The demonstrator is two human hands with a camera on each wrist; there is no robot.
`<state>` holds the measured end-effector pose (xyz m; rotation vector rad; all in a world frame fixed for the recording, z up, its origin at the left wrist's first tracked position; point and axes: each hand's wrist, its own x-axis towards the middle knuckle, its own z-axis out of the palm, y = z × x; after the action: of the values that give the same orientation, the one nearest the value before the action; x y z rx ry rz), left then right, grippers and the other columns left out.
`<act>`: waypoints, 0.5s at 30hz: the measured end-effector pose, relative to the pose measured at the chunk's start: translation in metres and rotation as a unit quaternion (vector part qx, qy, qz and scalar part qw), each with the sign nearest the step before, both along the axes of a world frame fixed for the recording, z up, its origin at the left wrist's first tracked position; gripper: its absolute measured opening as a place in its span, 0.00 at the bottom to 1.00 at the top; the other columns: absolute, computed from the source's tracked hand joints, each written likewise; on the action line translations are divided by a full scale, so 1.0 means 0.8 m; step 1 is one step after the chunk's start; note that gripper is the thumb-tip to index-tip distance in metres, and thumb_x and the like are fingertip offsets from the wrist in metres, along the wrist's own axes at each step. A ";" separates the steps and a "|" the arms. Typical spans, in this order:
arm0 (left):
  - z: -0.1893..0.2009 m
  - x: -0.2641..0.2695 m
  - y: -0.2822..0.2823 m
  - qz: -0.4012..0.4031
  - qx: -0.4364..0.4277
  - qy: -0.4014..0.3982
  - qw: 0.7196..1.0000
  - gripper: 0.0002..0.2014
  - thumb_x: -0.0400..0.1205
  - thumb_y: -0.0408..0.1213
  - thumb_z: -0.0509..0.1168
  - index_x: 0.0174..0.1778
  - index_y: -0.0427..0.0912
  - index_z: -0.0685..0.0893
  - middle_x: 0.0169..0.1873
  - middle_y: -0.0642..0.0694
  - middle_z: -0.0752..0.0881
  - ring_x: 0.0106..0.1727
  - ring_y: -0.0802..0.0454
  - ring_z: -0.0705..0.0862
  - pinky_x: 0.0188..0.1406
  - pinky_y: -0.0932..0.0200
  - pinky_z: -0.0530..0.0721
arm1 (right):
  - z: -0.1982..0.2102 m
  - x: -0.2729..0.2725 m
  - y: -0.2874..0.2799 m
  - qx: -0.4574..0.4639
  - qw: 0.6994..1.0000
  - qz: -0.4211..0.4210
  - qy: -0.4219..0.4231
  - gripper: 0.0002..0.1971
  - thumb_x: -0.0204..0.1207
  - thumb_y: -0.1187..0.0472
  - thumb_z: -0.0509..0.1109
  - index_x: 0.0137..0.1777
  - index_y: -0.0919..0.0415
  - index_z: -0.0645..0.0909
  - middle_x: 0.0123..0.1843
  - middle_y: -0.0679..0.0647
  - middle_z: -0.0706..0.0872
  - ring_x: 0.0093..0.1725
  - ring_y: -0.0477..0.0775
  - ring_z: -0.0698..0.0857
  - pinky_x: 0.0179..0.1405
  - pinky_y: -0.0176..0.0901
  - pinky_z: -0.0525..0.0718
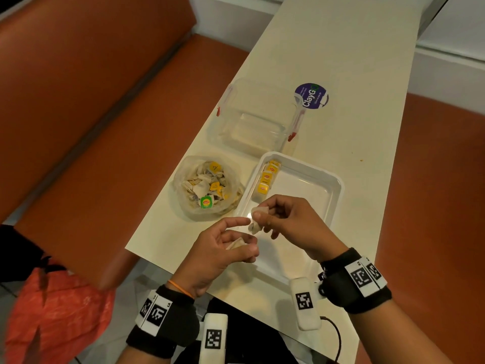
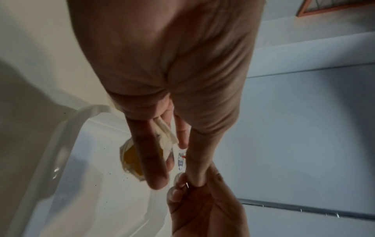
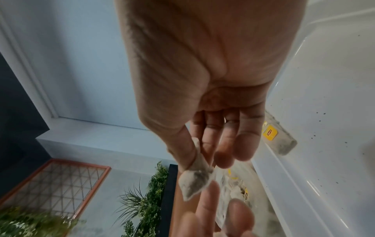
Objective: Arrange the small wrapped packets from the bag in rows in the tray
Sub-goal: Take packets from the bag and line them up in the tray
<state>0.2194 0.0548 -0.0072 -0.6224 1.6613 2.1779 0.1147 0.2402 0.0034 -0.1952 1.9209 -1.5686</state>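
Head view: table [image 1: 341, 61] fills centre; tray [image 1: 337, 190] mid-right, packet row [image 1: 267, 177] at its upper left; bag [image 1: 207, 187] left of it. My right hand [image 1: 291, 224] pinches packet [image 1: 258, 219]; left hand [image 1: 223, 250] curls round second packet [image 1: 236, 243]. Judge light, soft, tearable; grip edges.

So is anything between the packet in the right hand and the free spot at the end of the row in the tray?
Nothing visible. The right hand pinches the packet over the tray, just before the row of packets.
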 end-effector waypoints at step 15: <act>-0.009 -0.016 0.023 0.053 -0.008 -0.027 0.998 0.11 0.86 0.37 0.72 0.56 0.32 0.92 0.44 0.36 0.92 0.33 0.47 0.85 0.27 0.56 0.86 | -0.014 -0.003 0.016 -0.068 0.989 -0.047 -0.121 0.15 0.81 0.51 0.77 0.53 0.65 0.91 0.50 0.62 0.94 0.46 0.56 0.90 0.48 0.48 0.89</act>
<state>0.2067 0.0731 -0.0142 -0.7835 1.6557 2.2009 0.1125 0.2531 -0.0078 0.0287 1.6599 -1.7022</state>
